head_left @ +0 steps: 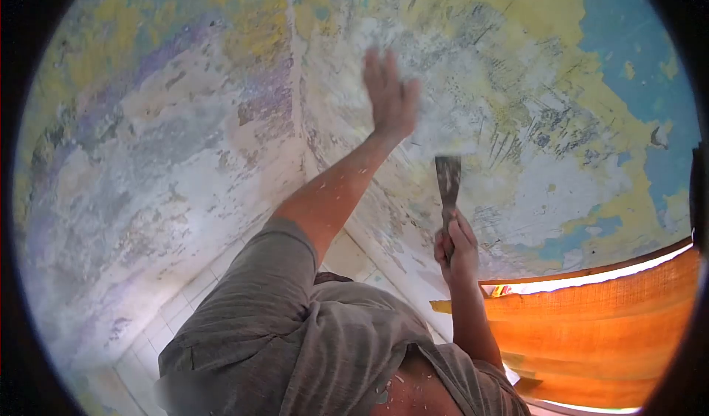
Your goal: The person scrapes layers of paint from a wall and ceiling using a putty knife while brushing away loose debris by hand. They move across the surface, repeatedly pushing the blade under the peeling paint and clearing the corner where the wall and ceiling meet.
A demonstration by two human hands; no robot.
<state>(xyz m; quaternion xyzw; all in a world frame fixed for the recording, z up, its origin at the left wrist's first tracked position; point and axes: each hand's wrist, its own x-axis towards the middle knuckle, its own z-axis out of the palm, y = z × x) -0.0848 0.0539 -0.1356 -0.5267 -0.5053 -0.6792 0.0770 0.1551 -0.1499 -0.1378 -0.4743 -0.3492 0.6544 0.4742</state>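
Your right fingers [464, 240] are clamped around the handle of a putty scraper [447, 183], blade pointing up and laid against the peeling wall [517, 106] just right of the room corner. Your right hand [456, 247] sits low, wrist straight, forearm rising steeply from under your shirt [310, 342]. Your left fingers [378, 72] are spread and flat, gripping nothing, pressed or brushing on the wall above and left of the blade; the blur there hides whether they touch. The left hand [390, 97] is raised high, arm nearly straight from the shoulder.

By the look of it, you are in the middle of scraping old paint: grey plaster shows around the blade, while yellow and blue patches remain toward the wall's right edge. The next stroke probably calls for a shallow blade angle and steady pressure. An orange woven blind [605, 320] hangs at the lower right.
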